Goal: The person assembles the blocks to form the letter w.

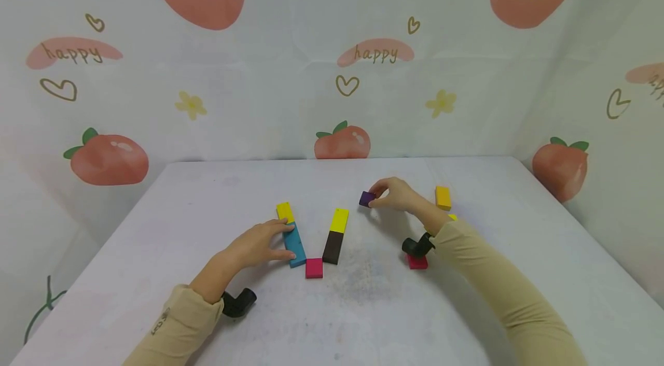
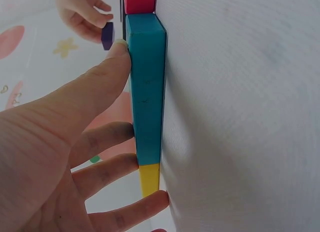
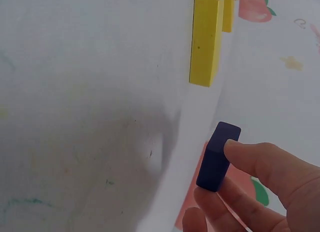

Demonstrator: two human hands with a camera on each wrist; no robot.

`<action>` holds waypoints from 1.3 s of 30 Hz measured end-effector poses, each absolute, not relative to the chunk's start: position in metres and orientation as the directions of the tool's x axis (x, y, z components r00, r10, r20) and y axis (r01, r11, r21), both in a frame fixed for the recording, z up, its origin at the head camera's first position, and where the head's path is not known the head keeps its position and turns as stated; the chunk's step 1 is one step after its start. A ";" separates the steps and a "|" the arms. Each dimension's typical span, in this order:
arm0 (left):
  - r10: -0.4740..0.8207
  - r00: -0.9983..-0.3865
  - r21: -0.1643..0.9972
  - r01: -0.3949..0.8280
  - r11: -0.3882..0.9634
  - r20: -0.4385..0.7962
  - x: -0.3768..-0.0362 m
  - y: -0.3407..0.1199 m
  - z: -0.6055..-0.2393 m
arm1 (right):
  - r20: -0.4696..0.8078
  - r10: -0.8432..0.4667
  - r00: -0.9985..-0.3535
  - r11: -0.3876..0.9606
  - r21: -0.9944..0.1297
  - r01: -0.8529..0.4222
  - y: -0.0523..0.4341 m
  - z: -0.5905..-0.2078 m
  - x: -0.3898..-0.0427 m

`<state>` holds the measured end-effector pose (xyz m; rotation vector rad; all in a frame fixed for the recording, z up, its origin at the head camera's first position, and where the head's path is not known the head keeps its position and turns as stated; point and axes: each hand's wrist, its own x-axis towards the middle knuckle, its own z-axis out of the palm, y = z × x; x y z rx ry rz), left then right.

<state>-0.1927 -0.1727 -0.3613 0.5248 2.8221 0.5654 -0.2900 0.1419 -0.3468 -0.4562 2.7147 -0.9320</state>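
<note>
**Two hands, small coloured blocks**

While the left hand lies on the white table, its straight fingers touch the side of the blue block. They do not curl round it. A yellow block sits at the far end of the blue block, touching it, and a pink block sits just by its near end.

The right hand pinches a purple block between the thumb and fingertips. The purple block is just above the table, to the right of a yellow and brown pair of blocks lying end to end. An orange block lies near the right hand. A red block peeks out under the right wrist.
</note>
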 end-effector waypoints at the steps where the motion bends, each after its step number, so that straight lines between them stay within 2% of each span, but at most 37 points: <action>1: 0.385 -0.913 0.409 0.302 0.861 -0.137 -0.193 -0.173 -0.361 | -0.120 -0.369 -0.921 0.749 -0.625 -0.219 0.142 -0.347 -0.290; 16: 0.380 -0.913 0.408 0.295 0.864 -0.145 -0.192 -0.172 -0.361 | -0.100 -0.431 -0.897 0.755 -0.585 -0.297 0.133 -0.353 -0.288; 39: 0.387 -0.913 0.411 0.305 0.859 -0.131 -0.191 -0.173 -0.360 | -0.126 -0.438 -0.890 0.771 -0.562 -0.299 0.125 -0.358 -0.293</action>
